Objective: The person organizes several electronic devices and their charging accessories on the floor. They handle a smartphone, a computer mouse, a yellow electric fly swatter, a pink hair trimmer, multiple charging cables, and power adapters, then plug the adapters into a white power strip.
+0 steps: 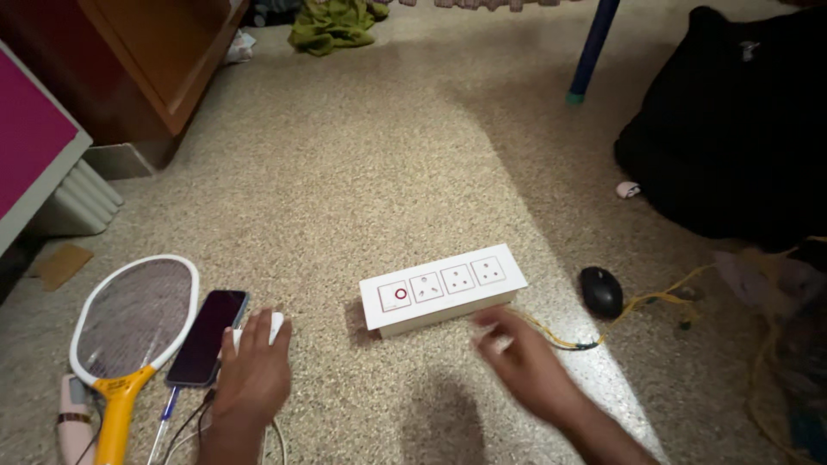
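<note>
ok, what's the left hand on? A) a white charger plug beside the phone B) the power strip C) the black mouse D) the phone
A: the left hand covers a small white plug just right of the phone; the power strip and mouse lie further right, nearer the blurred right hand.

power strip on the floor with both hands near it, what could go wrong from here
1. The right hand is motion-blurred beside the white power strip; it might knock the strip or brush a socket.
2. The yellow cord trails loosely past the black mouse; a sleeve or hand could snag it.
3. The left hand covers a white charger close to the phone, which could get nudged.
</note>
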